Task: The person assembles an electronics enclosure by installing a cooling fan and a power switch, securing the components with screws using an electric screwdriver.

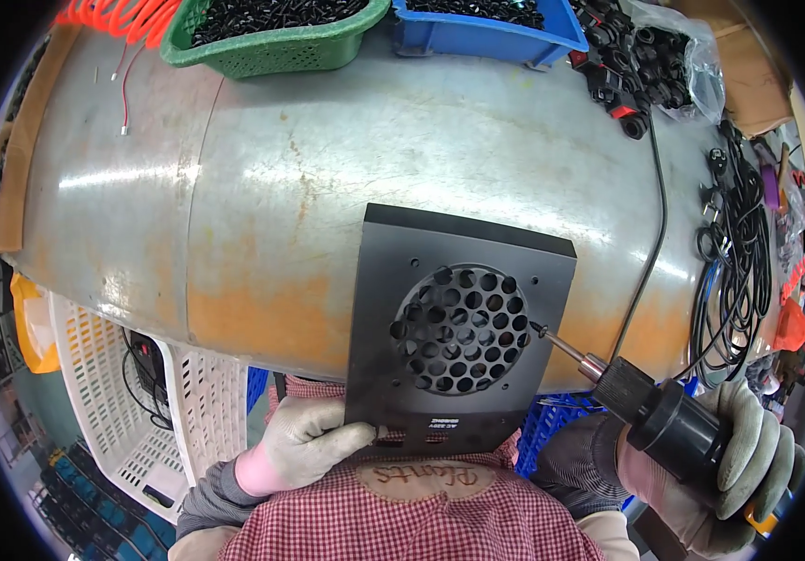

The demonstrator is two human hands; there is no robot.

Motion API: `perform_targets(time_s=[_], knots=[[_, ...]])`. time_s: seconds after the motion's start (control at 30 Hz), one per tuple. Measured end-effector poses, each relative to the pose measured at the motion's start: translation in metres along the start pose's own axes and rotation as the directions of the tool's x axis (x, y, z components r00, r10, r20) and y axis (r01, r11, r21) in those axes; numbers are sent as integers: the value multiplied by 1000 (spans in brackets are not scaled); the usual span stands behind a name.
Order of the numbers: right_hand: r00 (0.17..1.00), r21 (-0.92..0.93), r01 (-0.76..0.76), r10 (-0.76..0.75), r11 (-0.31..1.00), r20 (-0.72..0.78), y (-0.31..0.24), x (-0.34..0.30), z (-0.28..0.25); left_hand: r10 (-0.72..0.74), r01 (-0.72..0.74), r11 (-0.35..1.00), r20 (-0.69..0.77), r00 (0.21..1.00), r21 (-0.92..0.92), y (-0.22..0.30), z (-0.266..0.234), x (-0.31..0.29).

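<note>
A black metal panel (449, 402) with a round grille of holes leans between the table's near edge and my body. My left hand (313, 444) is closed on its lower left edge, thumb and fingers at the rim. In my right hand (748, 467) is a black electric screwdriver (650, 411), its bit pointing up and left. At the tip of the bit a small dark screw (539, 329) shows over the right side of the grille. Whether it sits in a hole I cannot tell.
A green basket (281, 51) and a blue basket (491, 42), both holding small black screws, stand at the far edge. Black sockets (641, 61) and coiled power cords (734, 262) lie at the right. A white perforated basket (103, 393) is below left, a blue crate (552, 421) near my right forearm.
</note>
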State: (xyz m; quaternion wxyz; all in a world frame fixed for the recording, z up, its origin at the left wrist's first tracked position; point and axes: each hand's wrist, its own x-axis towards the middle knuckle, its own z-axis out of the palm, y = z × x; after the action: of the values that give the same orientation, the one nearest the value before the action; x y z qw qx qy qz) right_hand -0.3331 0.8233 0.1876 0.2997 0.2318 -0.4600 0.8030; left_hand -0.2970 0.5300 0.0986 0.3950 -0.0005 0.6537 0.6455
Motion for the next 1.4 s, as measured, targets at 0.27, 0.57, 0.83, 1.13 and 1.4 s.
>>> perform_targets(time_s=[0.27,0.57,0.83,1.13,1.4], knots=[[999,-25,45,-45,999,-7,2,3,11,17,-22,988,35,999,151,8,-3,2],[999,-33,36,-35,999,29,3,4,10,7,-16,981,49,999,195,8,-1,2],[995,-70,4,3,998,96,4,5,0,40,-47,979,42,998,198,2,1,2],[993,-273,13,19,962,113,-7,4,-10,-1,-2,976,17,1000,217,8,4,3],[955,-228,180,-225,957,-191,-9,0,9,-17,17,985,-1,1000,175,8,7,2]])
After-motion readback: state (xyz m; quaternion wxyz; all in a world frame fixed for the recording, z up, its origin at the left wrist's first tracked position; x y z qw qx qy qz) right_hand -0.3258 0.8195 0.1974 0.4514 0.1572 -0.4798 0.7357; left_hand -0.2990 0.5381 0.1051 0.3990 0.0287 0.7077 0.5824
